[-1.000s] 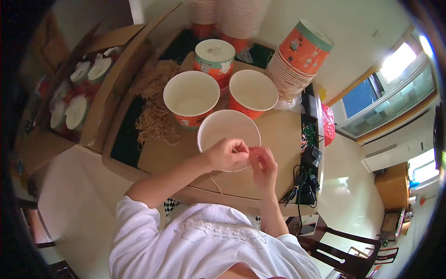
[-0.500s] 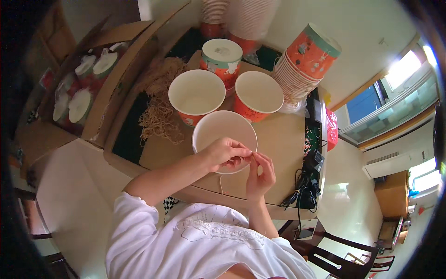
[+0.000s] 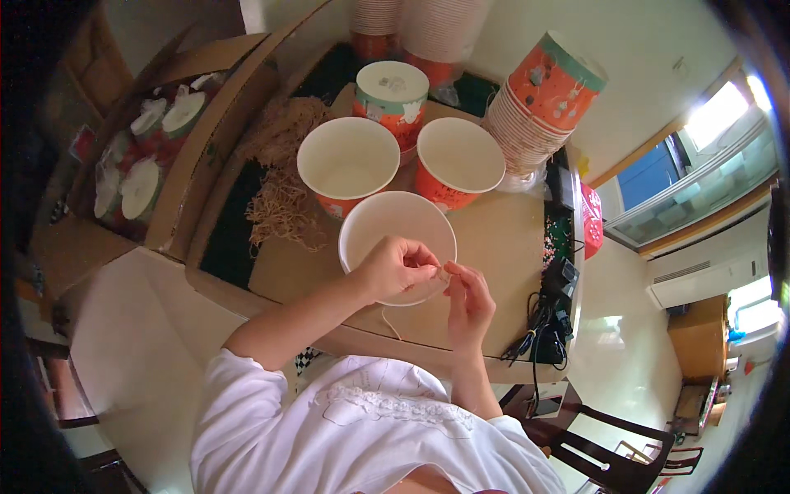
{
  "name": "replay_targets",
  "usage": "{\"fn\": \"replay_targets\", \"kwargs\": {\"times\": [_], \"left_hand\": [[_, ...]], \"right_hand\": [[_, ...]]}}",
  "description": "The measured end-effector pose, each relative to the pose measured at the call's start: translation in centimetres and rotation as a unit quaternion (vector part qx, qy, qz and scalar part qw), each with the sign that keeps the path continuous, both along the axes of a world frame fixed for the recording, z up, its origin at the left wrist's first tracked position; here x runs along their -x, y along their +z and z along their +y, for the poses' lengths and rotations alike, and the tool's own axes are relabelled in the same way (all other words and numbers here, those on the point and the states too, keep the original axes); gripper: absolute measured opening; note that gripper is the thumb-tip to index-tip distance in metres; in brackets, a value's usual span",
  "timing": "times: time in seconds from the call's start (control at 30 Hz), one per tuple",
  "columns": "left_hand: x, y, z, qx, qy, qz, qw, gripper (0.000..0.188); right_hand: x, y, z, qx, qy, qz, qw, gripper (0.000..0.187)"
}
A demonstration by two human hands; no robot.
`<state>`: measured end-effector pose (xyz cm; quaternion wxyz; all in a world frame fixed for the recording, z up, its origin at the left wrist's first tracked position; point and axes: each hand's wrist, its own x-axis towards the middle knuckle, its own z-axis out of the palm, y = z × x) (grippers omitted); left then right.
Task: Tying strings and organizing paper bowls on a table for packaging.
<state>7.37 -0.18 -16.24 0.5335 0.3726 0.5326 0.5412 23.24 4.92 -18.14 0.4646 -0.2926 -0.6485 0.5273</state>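
A white-lined paper bucket [image 3: 370,222] stands open at the near edge of the table. Over its near right side my left hand [image 3: 397,270] and my right hand [image 3: 469,306] face each other, fingertips pinched a little apart. Between them is a thin, pale string [image 3: 389,322], mostly hidden by the fingers; a loose length of it dangles in front of the bucket. Just behind are two more upright paper buckets, one on the left [image 3: 348,156] and one on the right [image 3: 461,155], orange outside. An upside-down bucket [image 3: 392,81] is past those two.
A tangled heap of tan strings [image 3: 284,206] lies left on the cardboard sheet [image 3: 502,272]. Stacked buckets [image 3: 547,103] lean at the far right. Black cables [image 3: 539,325] lie by the right edge. A carton [image 3: 202,156] holding wrapped buckets is at left, a dark chair [image 3: 609,449] at lower right.
My fingertips, touching before, have drawn slightly apart, my right hand shifting a little to the right. The dangling string end has swung and now curves differently.
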Motion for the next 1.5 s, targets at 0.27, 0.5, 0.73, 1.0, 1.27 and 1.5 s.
{"fn": "replay_targets", "kwargs": {"times": [0.27,0.5,0.73,1.0,1.27,1.5], "left_hand": [[-0.6,-0.4,-0.4,-0.091,0.041,0.178,0.979,0.007],[-0.2,0.4,-0.7,-0.015,0.015,0.062,0.998,0.012],[-0.9,1.1,-0.8,-0.038,0.047,0.132,0.989,0.009],[-1.1,0.6,-0.8,-0.059,0.061,0.143,0.986,0.007],[-1.2,0.4,-0.7,-0.033,0.058,0.096,0.993,0.006],[-2.1,-1.5,-0.1,-0.067,0.093,0.012,0.993,0.007]], "right_hand": [[0.1,-0.5,1.0,-0.034,0.017,-0.082,0.996,0.007],[0.5,-0.5,1.1,-0.021,0.028,-0.057,0.998,0.007],[0.5,-0.3,1.0,-0.049,0.014,-0.08,0.996,0.008],[0.7,1.7,0.4,-0.097,0.014,-0.138,0.986,0.011],[0.5,1.9,0.4,-0.096,0.004,-0.148,0.984,0.008],[0.6,1.1,0.2,-0.09,-0.017,-0.137,0.986,0.008]]}}
